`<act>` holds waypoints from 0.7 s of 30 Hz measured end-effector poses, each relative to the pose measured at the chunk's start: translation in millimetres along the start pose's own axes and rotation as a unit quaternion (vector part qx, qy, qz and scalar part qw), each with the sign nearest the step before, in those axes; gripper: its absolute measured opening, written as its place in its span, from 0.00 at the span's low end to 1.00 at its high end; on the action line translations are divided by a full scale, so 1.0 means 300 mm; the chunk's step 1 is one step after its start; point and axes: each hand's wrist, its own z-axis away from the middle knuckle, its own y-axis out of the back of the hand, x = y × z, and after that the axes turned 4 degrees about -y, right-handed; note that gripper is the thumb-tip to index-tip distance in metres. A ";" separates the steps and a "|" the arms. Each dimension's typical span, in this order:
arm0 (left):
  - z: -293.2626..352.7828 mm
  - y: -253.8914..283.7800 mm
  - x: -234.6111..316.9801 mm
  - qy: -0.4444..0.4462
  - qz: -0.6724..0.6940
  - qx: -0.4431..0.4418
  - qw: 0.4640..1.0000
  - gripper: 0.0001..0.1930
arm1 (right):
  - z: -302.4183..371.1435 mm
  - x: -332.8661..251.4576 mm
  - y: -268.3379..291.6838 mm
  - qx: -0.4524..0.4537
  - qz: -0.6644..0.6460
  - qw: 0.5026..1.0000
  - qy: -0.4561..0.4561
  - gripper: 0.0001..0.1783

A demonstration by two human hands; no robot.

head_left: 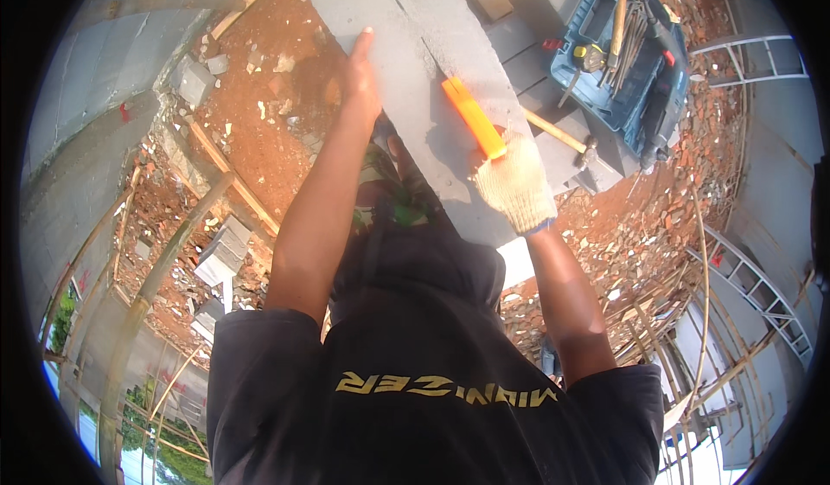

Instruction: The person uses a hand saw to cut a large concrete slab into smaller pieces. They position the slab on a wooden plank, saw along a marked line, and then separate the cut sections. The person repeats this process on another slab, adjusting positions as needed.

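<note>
A long pale grey lightweight block stretches away from my lap. My bare left hand grips its left edge, thumb resting on the top face and the other fingers hidden below. In a knitted cream glove, my right hand is closed at the near end of an orange-handled hand saw. The saw is seen nearly edge-on, its thin dark blade pointing away along the block. A dark slit lies farther up the block's face, in line with the blade.
Right of the block lies a hammer on grey blocks. Beyond it, an open blue tool case holds several tools. Rubble covers the reddish ground. Bamboo poles and a wall stand left; metal ladders are at right.
</note>
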 end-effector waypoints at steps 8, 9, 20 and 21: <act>0.178 -0.088 0.127 0.006 -0.049 0.031 0.998 0.30 | 0.088 -0.112 0.098 -0.015 0.015 0.999 -0.031 0.12; 0.153 -0.068 0.099 0.011 -0.037 0.009 0.999 0.30 | 0.104 -0.115 0.106 -0.014 -0.002 0.999 -0.032 0.13; 0.219 -0.083 0.133 0.041 -0.028 0.010 0.999 0.30 | 0.078 -0.138 0.106 -0.037 0.050 0.996 -0.065 0.13; 0.214 -0.082 0.133 0.039 -0.031 0.003 0.999 0.31 | 0.075 -0.145 0.120 -0.045 0.049 0.995 -0.077 0.14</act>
